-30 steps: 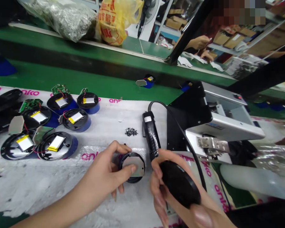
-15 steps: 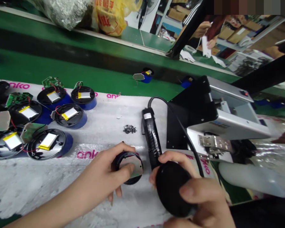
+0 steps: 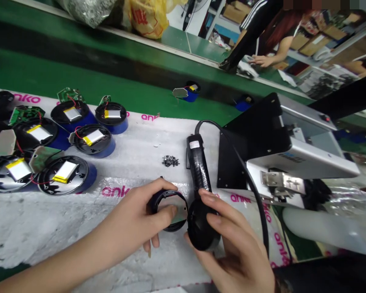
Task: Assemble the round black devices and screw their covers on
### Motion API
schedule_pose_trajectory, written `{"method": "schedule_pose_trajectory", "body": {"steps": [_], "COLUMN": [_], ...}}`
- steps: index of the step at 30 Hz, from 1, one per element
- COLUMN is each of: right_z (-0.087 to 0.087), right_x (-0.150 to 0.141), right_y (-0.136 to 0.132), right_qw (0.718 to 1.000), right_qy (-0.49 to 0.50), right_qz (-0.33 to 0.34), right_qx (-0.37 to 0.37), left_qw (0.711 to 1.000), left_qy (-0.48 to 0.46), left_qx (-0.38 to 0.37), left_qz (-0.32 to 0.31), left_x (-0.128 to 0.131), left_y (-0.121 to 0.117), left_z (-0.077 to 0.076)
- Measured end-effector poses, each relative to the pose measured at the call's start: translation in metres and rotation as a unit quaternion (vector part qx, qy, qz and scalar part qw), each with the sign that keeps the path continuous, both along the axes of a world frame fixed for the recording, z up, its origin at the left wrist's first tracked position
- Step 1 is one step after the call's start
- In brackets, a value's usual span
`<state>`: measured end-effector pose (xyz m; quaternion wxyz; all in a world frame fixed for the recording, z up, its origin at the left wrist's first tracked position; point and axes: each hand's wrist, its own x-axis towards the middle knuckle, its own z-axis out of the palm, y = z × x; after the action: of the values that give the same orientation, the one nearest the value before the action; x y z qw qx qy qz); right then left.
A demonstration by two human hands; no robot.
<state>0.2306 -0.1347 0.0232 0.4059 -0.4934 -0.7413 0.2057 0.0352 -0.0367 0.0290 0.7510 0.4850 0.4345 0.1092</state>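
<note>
Centrally, one dark round housing (image 3: 174, 228), above the white printed sheet (image 3: 140, 140), clasped in the left hand (image 3: 138, 213), thumb pressed on the pale board (image 3: 180, 212) inside its rim. One black rounded cap (image 3: 203, 228), pinched between thumb and fingers of the right hand (image 3: 240, 244), just beside the housing; contact unclear. Beyond: one tape-wrapped black tool (image 3: 199, 165), corded; one small heap of screws (image 3: 171, 161). Left: six blue cups (image 3: 91, 175) bearing batteries. Right: one silver-and-black machine (image 3: 320, 152).

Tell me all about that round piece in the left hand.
The round piece looks like black plastic, with a rim and a flat greyish board inside, holed near one edge. Its open face tilts toward the camera. The left hand holds it beside a black cap, thumb on the board; its underside is hidden.
</note>
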Motion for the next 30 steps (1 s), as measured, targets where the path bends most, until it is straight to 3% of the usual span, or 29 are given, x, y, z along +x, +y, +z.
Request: {"method": "schedule_pose_trajectory", "body": {"steps": [6,8,13,20,26,30], "right_z": [0.000,0.000,0.005,0.018,0.032,0.033], "right_x": [0.000,-0.001,0.000,-0.002,-0.009,-0.007], "right_y": [0.009,0.009,0.002,0.018,0.041,0.050], "right_qw": [0.997,0.997,0.996,0.990,0.971,0.962], "right_qy": [-0.045,-0.042,-0.083,-0.131,-0.193,-0.213], "right_qz": [0.015,0.007,0.024,0.046,0.112,0.129], "right_qx": [0.068,0.061,-0.034,-0.022,-0.083,-0.111], "left_qw": [1.000,1.000,1.000,0.997,0.960,0.939], "left_qy": [-0.010,-0.012,-0.014,-0.072,-0.236,-0.280], "left_qx": [0.003,0.006,0.010,-0.006,-0.140,-0.185], "left_qz": [0.001,0.001,0.003,0.007,-0.046,-0.071], "left_x": [0.000,0.000,0.000,-0.006,-0.026,-0.033], "left_y": [0.001,0.002,0.001,0.002,0.018,0.025], "left_z": [0.000,0.001,0.001,-0.009,-0.021,-0.024]}}
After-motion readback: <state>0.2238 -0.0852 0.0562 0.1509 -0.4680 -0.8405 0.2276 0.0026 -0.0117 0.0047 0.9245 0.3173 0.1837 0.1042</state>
